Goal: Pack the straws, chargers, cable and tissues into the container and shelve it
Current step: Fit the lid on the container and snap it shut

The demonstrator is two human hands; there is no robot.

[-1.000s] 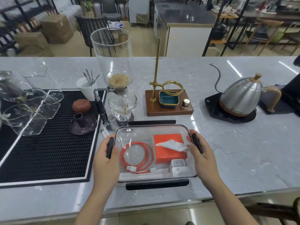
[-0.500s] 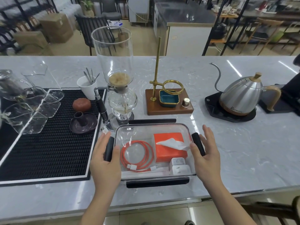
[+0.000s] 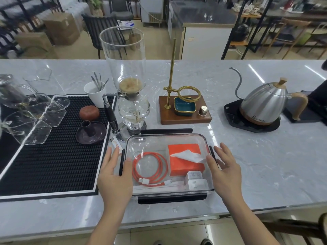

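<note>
A clear rectangular container [image 3: 169,138] with a see-through lid sits on a pale marble counter [image 3: 265,167], near the front edge and directly in front of the person. The packing looks finished: through the lid a coiled orange cable [image 3: 150,168] lies on the left, an orange tissue box [image 3: 185,160] with a white tissue poking out sits on the right, and two white chargers [image 3: 195,180] rest at the front right corner. Pale thin sticks along the front wall are probably the straws [image 3: 159,186], though the glare makes them hard to confirm. The lid is on, with black latch bars along its four sides; whether each is snapped down cannot be told. What appears left is lifting the container and shelving it.

The left hand [image 3: 115,177] lies with straight, relaxed fingers at the container's left side latch, and the right hand [image 3: 225,171] is spread beside the right latch. Neither grips anything.

Behind the container stand a glass siphon coffee maker [image 3: 129,85] and a wooden dripper stand [image 3: 184,110]; a steel kettle [image 3: 263,103] is further right.
</note>
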